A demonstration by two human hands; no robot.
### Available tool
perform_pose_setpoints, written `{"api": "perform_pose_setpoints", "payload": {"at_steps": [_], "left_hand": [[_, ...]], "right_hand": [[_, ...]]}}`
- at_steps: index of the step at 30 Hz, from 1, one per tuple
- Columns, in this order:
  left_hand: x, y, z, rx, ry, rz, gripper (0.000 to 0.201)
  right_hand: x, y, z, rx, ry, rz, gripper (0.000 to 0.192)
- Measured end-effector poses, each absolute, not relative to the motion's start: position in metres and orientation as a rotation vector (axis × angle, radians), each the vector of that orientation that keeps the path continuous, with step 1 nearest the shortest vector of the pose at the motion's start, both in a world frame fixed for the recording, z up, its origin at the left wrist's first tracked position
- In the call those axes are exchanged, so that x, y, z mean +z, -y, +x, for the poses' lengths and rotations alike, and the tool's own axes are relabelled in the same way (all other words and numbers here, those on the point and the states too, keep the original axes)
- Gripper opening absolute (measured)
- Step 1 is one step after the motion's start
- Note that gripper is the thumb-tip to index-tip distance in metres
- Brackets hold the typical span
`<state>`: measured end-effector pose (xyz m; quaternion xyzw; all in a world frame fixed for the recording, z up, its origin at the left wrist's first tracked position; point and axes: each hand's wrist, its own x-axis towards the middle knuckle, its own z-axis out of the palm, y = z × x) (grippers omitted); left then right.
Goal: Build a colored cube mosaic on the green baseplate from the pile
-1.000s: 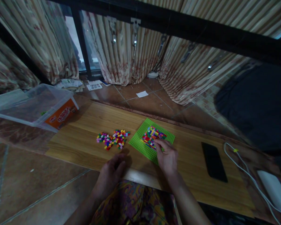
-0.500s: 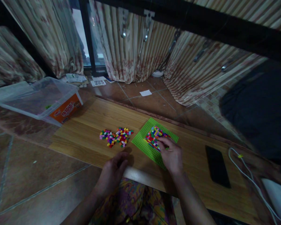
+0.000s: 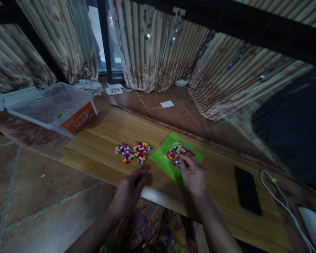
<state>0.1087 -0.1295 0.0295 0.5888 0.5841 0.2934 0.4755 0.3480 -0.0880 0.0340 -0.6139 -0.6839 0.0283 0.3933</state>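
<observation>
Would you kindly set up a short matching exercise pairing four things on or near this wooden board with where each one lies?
Things:
1. loose brick pile
2. green baseplate
3. black phone
4. clear plastic bin

Places:
A. far left, off the board's corner
B. under the right hand
C. right of the baseplate, flat on the board
D. just beyond the left hand

Pairs: 1-D, 2-B, 3-C, 4-A

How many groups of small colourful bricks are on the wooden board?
2. One loose pile of bricks lies left of the green baseplate. One patch of bricks sits on the baseplate, at the right hand; the hand may hide some.
</observation>
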Motion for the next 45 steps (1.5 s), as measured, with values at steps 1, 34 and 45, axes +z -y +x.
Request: {"api": "perform_pose_setpoints", "payload": {"at_steps": [1, 34, 45], "left_hand": [[0.029, 0.13, 0.109, 0.711, -1.427, 1.447, 0.033], [0.035, 0.123, 0.08, 0.87, -1.449, 1.372, 0.032], [0.03, 0.116, 0.056, 0.929, -1.583, 1.301, 0.035]], "right_hand": [[0.033, 0.088, 0.348, 0.069, 1.741, -1.553, 0.018], [0.082, 0.033, 0.295, 0.259, 2.193, -1.503, 0.022], [0.048, -0.022, 0.267, 0.326, 2.616, -1.517, 0.028]]}}
